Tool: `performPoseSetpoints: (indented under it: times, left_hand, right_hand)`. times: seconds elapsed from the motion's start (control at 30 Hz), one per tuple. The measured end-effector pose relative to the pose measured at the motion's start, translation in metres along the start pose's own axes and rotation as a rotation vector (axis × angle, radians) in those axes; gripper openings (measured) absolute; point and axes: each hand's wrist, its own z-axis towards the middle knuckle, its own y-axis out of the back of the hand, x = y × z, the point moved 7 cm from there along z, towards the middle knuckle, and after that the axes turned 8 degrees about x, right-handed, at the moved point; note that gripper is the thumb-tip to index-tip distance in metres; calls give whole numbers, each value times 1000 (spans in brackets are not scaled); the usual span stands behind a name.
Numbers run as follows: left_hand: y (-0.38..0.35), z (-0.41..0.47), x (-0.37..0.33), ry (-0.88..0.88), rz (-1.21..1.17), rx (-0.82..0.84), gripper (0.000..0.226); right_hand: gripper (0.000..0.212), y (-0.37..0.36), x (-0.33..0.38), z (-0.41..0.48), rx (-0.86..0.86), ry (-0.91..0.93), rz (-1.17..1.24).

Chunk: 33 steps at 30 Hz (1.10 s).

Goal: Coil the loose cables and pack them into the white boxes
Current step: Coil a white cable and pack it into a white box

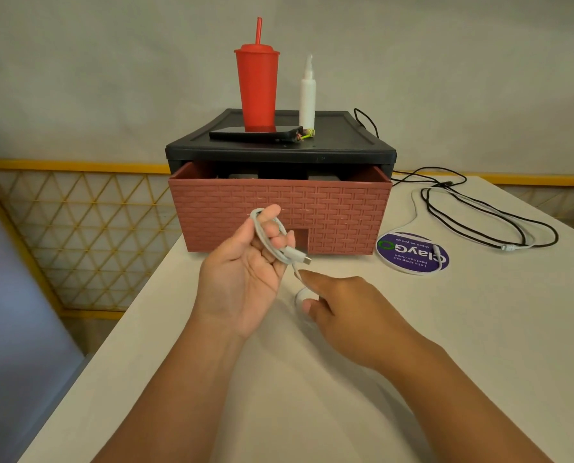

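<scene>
The left hand (242,272), palm up in front of the brick-patterned red plastic drawer (312,208), grips a thin white charging cable (272,243) looped around its curled fingers, with the plug poking out to the right. The right hand (342,305) pinches the cable's trailing length between thumb and forefinger, just above the pale tabletop (346,396).

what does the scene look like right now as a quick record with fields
left hand: holds white cable, looped round its fingers, plug end sticking out
right hand: pinches the same cable's loose tail
loose: black cable and second white cable, lying together on the table, right side
drawer unit: red drawer pulled partly open
on top: red cup, white bottle, phone
white boxes: none in view
</scene>
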Motion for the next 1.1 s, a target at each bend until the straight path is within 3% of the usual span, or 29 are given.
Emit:
performPoseSetpoints:
  times: [0.1,0.2,0.3,0.4,0.53,0.63,0.73,0.9,1.03,1.1]
  left_hand:
    - [-6,-4,1,-57,219,12,32]
    - [-13,-6,-1,-139,461,40,31]
    - [-16,-7,-2,-245,898,66,34]
    - [-23,-11,9,-301,1299,166,44]
    - [-24,-14,12,-340,1703,208,40]
    - [-16,-13,10,-275,1806,202,38]
    - [-13,-12,16,-183,1805,266,9]
    - [-8,-9,20,-71,1856,269,38]
    - [-4,-8,22,-34,1804,278,35]
    - [0,-8,25,41,1674,289,39]
  right_hand:
    - [23,-1,4,-1,38,34,90]
    - [27,2,5,-1,76,29,237]
    - [32,7,5,-3,106,2,389]
    - [20,9,5,-6,138,-22,512]
    - [17,17,-6,-8,74,-125,607]
    - [21,30,-14,-9,-50,-154,649]
    - [21,43,-19,-11,-169,-132,716]
    - [15,58,-24,-18,-277,-97,878]
    - [9,57,-28,-18,-241,-93,860]
    - [8,59,-33,-17,-270,-87,725]
